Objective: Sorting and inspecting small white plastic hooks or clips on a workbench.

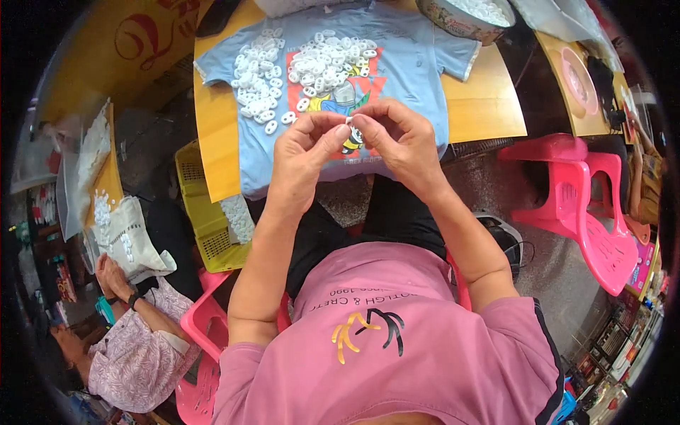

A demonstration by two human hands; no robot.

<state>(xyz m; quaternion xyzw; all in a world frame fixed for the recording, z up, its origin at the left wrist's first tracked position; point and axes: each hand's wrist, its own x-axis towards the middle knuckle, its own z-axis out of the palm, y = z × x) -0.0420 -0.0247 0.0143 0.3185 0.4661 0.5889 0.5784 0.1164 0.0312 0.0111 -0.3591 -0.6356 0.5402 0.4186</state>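
My left hand [303, 150] and my right hand [402, 142] meet over the near part of a light blue T-shirt [418, 99] spread on the table. Thumbs and forefingers of both are closed in a pinch on one small white piece [349, 121], mostly covered by the fingertips. Beyond them on the shirt lie two heaps of white oval plastic pieces with two holes each: a left heap [256, 79] and a middle heap [326, 62]. A few loose ovals [271, 127] rest just left of my left hand.
A patterned bowl [460, 27] of white pieces stands at the table's [489, 106] far right. Left of my legs is a yellow crate [212, 244]; to the right, a pink chair [577, 198]. Another person [142, 340] sits at the left, hands near a pale cloth bag.
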